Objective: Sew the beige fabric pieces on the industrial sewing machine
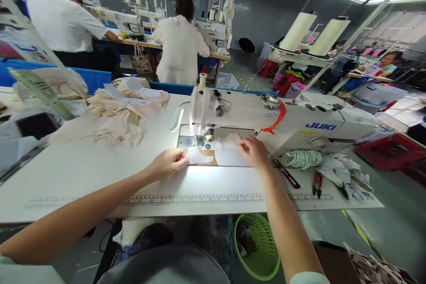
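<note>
Left hand [168, 163] is being kept pinched on the near-left edge of a small white cloth piece [199, 156], which is lying flat on the sewing table [83, 168] just in front of the needle. Further left, a soft heap of beige fabric cut-outs [118, 120] with frayed, wavy edges is being stored on the smooth white tabletop, and wide bare surface is being left between that heap and the hand. A printed ruler strip [199, 198] is being shown along the near table edge.

At the centre, the white sewing machine [266, 117] is being lit from beneath its head; the word JUKI is being displayed in blue on its body, and a red ribbon [278, 120] is hanging from it. The right hand [254, 153] is being held flat, fingers bent, pressing the right part of the white cloth against the machine bed.

To the right, a coil of pale green cord [301, 159], red-handled snips [317, 183] and a pile of small paper labels [348, 177] are crowding the table's right end. Below, a green mesh basket [261, 253] is being kept under the table edge.
</note>
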{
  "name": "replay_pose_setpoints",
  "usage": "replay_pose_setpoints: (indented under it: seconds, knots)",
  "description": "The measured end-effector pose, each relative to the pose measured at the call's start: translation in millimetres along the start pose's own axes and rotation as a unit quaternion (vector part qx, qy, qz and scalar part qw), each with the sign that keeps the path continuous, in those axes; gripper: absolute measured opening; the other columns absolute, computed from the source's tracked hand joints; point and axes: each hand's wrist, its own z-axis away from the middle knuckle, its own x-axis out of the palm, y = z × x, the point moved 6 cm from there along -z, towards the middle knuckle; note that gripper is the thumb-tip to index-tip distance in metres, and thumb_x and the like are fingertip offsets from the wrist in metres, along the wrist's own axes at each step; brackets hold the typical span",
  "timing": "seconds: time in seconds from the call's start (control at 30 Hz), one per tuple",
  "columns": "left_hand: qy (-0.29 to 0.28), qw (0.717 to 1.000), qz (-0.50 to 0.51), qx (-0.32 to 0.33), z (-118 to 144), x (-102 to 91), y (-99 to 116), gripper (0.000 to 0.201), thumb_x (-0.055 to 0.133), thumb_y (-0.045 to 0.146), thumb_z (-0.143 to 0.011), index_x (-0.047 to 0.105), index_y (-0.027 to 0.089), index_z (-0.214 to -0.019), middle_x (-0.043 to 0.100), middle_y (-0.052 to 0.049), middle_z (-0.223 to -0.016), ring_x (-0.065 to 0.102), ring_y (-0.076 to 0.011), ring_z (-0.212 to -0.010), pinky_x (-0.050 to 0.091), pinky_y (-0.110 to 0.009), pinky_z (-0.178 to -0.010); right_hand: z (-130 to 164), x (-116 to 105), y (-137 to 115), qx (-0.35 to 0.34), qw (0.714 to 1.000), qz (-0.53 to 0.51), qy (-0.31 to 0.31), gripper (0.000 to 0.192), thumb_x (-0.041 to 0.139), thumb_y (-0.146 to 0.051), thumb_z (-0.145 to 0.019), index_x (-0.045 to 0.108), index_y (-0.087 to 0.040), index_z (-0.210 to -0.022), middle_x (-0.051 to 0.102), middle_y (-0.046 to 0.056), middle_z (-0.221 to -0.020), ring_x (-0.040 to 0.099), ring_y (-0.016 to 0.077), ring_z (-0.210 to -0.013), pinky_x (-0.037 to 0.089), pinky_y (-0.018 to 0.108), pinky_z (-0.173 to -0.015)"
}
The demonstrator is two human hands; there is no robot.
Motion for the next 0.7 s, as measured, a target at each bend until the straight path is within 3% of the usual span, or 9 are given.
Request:
replay_pose_setpoints:
  seconds: [0.1,0.23,0.33,0.43,0.53,0.6,0.7]
  knots:
    - [0.022,0.995,-0.073,-0.057,11.4,-36.1,-31.5,0.028,0.05,0.047,-0.08,0.052,0.021,-0.071,0.051,0.003,-0.056,0.046,-0.0157,-0.056,0.029,-0.026,-0.055,-2.2,-0.2,-6.1,-0.008,0.999,0.035,0.014,0.012,0.054,-0.024,-0.087,0.062,-0.021,-0.079,0.066,0.005,-0.077,0.061,0.0205,-0.077,0.038,0.031,-0.068]
    - [0.024,0.986,-0.14,-0.092,7.9,-61.4,-44.8,0.025,0.05,0.044,-0.082,0.058,0.021,-0.078,0.056,0.002,-0.062,0.052,-0.0179,-0.063,0.03,-0.028,-0.059,-4.2,1.5,-16.1,-0.03,0.997,0.062,0.03,0.014,0.052,-0.024,-0.089,0.063,-0.021,-0.081,0.067,0.004,-0.078,0.063,0.0196,-0.075,0.038,0.031,-0.069]
    - [0.019,0.982,-0.169,-0.08,12.4,-68.5,-45.1,0.025,0.052,0.044,-0.083,0.059,0.02,-0.089,0.062,0.001,-0.068,0.058,-0.0199,-0.07,0.032,-0.028,-0.061,-3.8,1.9,-22.5,-0.059,0.996,0.06,0.042,0.015,0.051,-0.024,-0.09,0.063,-0.02,-0.082,0.068,0.004,-0.077,0.062,0.0184,-0.071,0.039,0.031,-0.069]
    - [0.029,0.985,-0.17,-0.028,29.0,-82.5,-50.0,0.028,0.05,0.042,-0.087,0.059,0.019,-0.101,0.066,-0.001,-0.076,0.06,-0.0198,-0.073,0.036,-0.027,-0.062,-3.5,0.0,-25.3,-0.086,0.992,0.059,0.067,0.016,0.051,-0.025,-0.091,0.063,-0.02,-0.083,0.069,0.004,-0.077,0.061,0.0179,-0.068,0.04,0.031,-0.069]
    - [0.115,0.974,-0.194,0.022,47.8,-120.5,-61.6,0.026,0.044,0.036,-0.089,0.062,0.019,-0.096,0.068,-0.005,-0.086,0.062,-0.0193,-0.078,0.042,-0.027,-0.068,-5.3,-0.2,-27.4,-0.108,0.99,0.053,0.078,0.015,0.05,-0.025,-0.092,0.063,-0.02,-0.085,0.068,0.003,-0.076,0.06,0.0171,-0.063,0.041,0.032,-0.068]
    - [0.187,0.952,-0.242,0.028,54.3,-151.5,-69.5,0.027,0.042,0.034,-0.091,0.064,0.018,-0.095,0.068,-0.008,-0.098,0.063,-0.0194,-0.081,0.045,-0.028,-0.072,-6.9,1.2,-30.5,-0.122,0.988,0.053,0.076,0.014,0.05,-0.024,-0.092,0.063,-0.021,-0.087,0.068,0.003,-0.075,0.06,0.0169,-0.061,0.042,0.032,-0.066]
    - [0.191,0.925,-0.328,0.006,46.1,-178.4,-76.6,0.027,0.047,0.034,-0.091,0.065,0.02,-0.106,0.062,-0.009,-0.117,0.064,-0.02,-0.083,0.046,-0.028,-0.067,-8.2,4.1,-34.8,-0.125,0.988,0.061,0.073,0.014,0.049,-0.024,-0.091,0.063,-0.022,-0.088,0.069,0.003,-0.074,0.062,0.0182,-0.062,0.042,0.033,-0.066]
